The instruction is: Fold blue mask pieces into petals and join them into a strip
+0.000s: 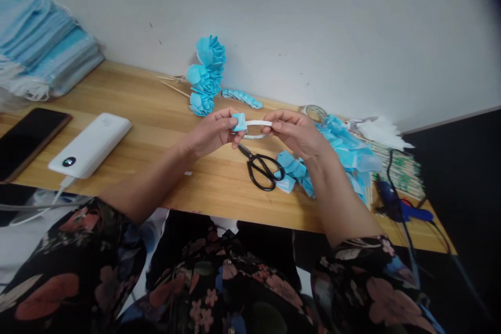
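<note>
My left hand (217,130) is closed, pinching a small folded blue piece of fabric-like material (238,122) between thumb and fingers. The piece lies against one end of a thin white ring (258,123), which looks like a narrow roll of tape. On the opposite side, the fingertips of my right hand (295,130) pinch the ring. Both hands are raised over the wooden table (219,188). Just below them lie black-handled scissors (264,171), blades partly hidden by the left fingers. Blue crumpled pieces (293,165) lie beside my right wrist.
Blue flowers on sticks (207,75) and a pleated blue strip (241,97) lie behind my hands. At left are stacked face masks (50,47), a phone (29,141) and a power bank (91,145). A tape roll (314,112), sticks (399,169) and a blue glue gun (415,213) are right.
</note>
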### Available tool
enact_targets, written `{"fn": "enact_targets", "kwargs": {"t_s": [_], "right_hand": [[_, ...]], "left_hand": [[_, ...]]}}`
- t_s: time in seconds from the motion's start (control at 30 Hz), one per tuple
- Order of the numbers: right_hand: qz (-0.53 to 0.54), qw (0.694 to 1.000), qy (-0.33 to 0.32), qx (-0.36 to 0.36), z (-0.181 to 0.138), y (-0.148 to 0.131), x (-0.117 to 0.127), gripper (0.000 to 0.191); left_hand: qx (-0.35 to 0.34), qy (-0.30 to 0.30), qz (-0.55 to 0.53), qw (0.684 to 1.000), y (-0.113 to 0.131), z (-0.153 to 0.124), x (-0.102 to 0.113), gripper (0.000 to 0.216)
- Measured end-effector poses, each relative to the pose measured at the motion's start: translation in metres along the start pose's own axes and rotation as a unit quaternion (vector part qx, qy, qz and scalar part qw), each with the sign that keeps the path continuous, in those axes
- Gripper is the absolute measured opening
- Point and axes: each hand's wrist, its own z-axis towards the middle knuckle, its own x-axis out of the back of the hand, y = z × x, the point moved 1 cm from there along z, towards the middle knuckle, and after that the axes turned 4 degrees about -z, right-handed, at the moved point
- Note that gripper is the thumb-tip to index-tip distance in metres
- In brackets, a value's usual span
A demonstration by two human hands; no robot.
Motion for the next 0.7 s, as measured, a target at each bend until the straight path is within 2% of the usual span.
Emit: {"fn": "enact_targets", "kwargs": {"t_s": [0.17, 0.27, 0.43, 0.7], "right_hand": [[-0.052, 0.998, 0.006, 0.019, 0.0, 0.004, 0.0, 0.027], [-0.127, 0.991, 0.031, 0.034, -0.004, 0.007, -0.001, 0.028], [-0.258, 0.96, 0.012, 0.113, -0.016, 0.005, -0.004, 0.022], [-0.374, 0.909, 0.006, 0.185, -0.018, 0.008, -0.004, 0.022]], "left_hand": [[-0.013, 0.02, 0.038, 0.999, -0.004, 0.002, 0.004, 0.05], [-0.051, 0.041, 0.123, 0.99, -0.002, 0.0, 0.004, 0.047], [-0.126, 0.056, 0.27, 0.953, 0.002, -0.006, 0.001, 0.037], [-0.131, 0.046, 0.296, 0.945, -0.003, -0.004, 0.004, 0.039]]}}
